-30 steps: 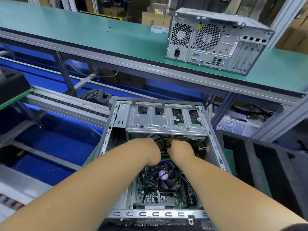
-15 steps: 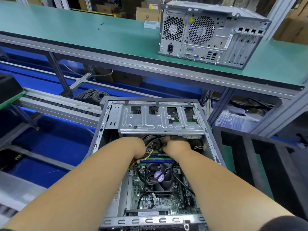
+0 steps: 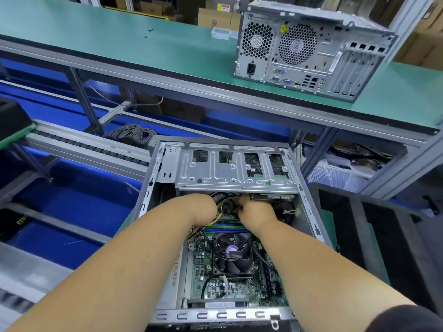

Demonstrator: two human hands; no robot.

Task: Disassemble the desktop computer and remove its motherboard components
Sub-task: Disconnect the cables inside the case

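An open desktop case (image 3: pixel 153 178) lies flat in front of me, its green motherboard (image 3: pixel 203 262) exposed with a black CPU fan (image 3: pixel 232 254) in the middle. A metal drive cage (image 3: pixel 235 171) spans the far end. Both hands reach in just under the cage edge. My left hand (image 3: pixel 203 207) is curled downward by a bundle of yellow and black cables (image 3: pixel 221 208); its fingers are hidden. My right hand (image 3: pixel 255 209) is closed among the same cables, beside a drive (image 3: pixel 271 197) under the cage. What each hand grips is hidden.
A second, closed computer tower (image 3: pixel 309 49) stands on the green upper bench (image 3: pixel 119 44) at the back right. A roller conveyor rail (image 3: pixel 79 144) and blue bins (image 3: pixel 60 212) lie to the left. A black tray frame (image 3: pixel 383 236) sits right of the case. Cardboard boxes stand behind the bench.
Both hands have pushed a little farther toward the drive cage and apart, uncovering the CPU fan and yellow cables. The camera view has shifted closer.
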